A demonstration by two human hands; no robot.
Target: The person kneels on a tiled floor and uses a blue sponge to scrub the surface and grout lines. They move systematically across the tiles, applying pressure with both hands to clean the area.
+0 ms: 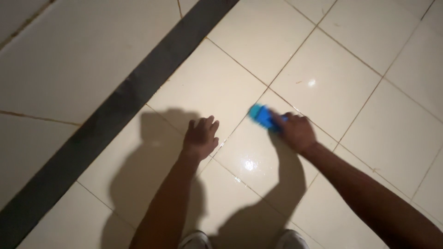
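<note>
The right hand [297, 131] is closed around a blue scrub brush [263, 116] pressed to the wet cream tiled floor [323, 83] at a grout line. The left hand [200, 137] rests flat, fingers spread, near a dark floor strip [115, 110].

The right hand [297, 131] is closed around a blue brush [261, 115], which lies on the floor tiles [217, 83] and looks blurred. The brush sits on a grout line between two tiles. The left hand [201, 136] rests flat on the tile beside it, with fingers spread, apart from the brush. The tiles are cream and shiny, with a wet gleam near the hands. A dark strip [115, 108] crosses the floor diagonally at the left. Two shoe tips [196, 240] show at the bottom edge.
</note>
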